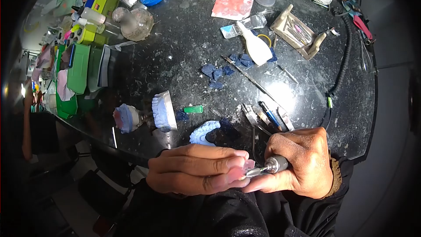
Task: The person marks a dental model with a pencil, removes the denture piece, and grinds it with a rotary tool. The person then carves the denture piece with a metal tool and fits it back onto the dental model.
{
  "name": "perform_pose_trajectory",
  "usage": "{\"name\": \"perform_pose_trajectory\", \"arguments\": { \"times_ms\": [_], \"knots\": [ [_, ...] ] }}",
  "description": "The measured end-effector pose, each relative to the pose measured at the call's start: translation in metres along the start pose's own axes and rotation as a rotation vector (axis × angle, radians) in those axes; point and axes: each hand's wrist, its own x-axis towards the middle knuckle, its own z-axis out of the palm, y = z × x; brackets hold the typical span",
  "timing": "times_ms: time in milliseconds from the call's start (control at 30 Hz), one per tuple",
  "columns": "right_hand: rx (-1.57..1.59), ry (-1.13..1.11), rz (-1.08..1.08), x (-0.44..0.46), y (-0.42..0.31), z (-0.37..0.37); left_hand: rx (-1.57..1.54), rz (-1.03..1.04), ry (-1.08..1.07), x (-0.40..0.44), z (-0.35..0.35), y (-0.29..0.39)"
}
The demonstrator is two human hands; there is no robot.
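Observation:
My left hand (197, 166) is closed, its fingertips pinching a small pink, translucent dental piece (249, 165), mostly hidden by the fingers. In my right hand (305, 162) is a rotary handpiece (277, 163), gripped near its metal nose. Its bur (255, 171) points left and meets the pink piece, or nearly so; the exact contact is hidden. Just beyond my left hand lies a blue horseshoe-shaped dental cast (204, 131). Farther left stand a blue-and-white tooth model (164, 110) and another blue model with pink on it (126, 118).
Several hand tools, including a blue pen-like one (270, 115), lie beyond my right hand. A green cylinder (193, 109), dark blue scraps (215, 73), a white squeeze bottle (255, 44) and a tool box (296, 33) are farther back. A coiled cord (343, 66) runs down the right; green bins (80, 68) stand left.

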Motion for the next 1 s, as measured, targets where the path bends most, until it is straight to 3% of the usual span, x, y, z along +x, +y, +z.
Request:
{"name": "perform_pose_trajectory", "arguments": {
  "times_ms": [1000],
  "knots": [
    [-0.199, -0.01, 0.025, -0.0007, -0.003, -0.0058, 0.021, -0.021, -0.003, 0.0006, 0.004, -0.002]
  ]
}}
